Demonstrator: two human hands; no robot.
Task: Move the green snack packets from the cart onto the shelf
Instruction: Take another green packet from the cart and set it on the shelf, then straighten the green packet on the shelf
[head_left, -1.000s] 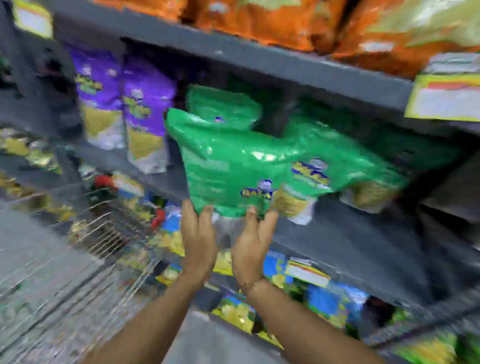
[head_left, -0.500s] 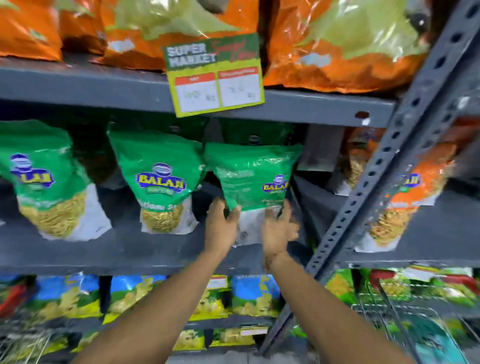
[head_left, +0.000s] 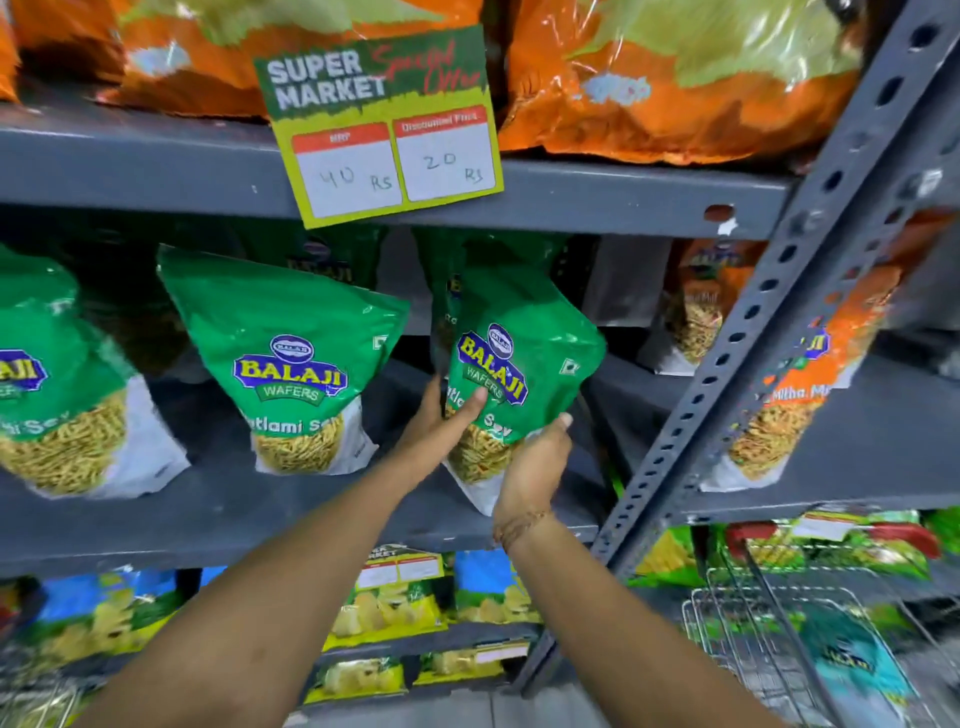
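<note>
Green packet (head_left: 519, 358), grey shelf (head_left: 156, 519)

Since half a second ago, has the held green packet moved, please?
Yes: the green packet now tilts clockwise, top toward the slotted upright; both hands hold it.

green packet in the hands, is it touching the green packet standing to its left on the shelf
Apart. The head view shows dark shelf space between the held packet and the standing packet.
</note>
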